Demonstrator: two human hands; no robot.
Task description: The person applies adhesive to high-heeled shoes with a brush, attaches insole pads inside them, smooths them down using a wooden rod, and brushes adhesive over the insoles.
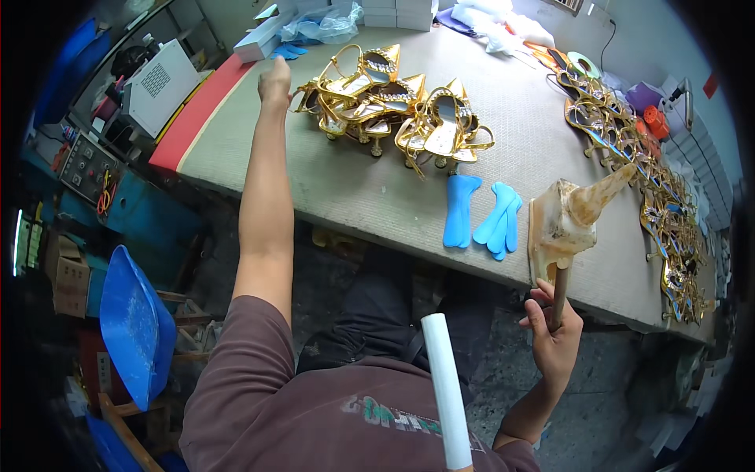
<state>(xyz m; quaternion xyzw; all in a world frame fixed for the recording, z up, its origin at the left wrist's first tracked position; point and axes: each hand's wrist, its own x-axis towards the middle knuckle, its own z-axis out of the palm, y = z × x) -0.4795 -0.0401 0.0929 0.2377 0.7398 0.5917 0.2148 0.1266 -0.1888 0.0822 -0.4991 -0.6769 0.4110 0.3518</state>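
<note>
My left hand point(274, 83) reaches to the far left of the table, right by some blue insoles point(289, 51). Its fingers point away and I cannot make out whether they hold anything. At the front right, my right hand point(555, 334) is closed round a slim brown stick point(560, 297). This stick slants up to a pale, glue-crusted pot point(560, 224) with a cone-shaped spout; its upper end is hidden. Left of the pot lie two groups of blue insoles, one stack point(460, 211) and one fan point(499, 219). Gold strappy heeled sandals point(370, 98) are piled beyond them.
More gold sandals point(605, 126) line the table's right side. A white box point(259, 39) and a clear plastic bag point(326, 25) stand at the back left. A white tube point(446, 389) rises before my chest. A blue chair point(135, 330) stands left, below a control box point(88, 175).
</note>
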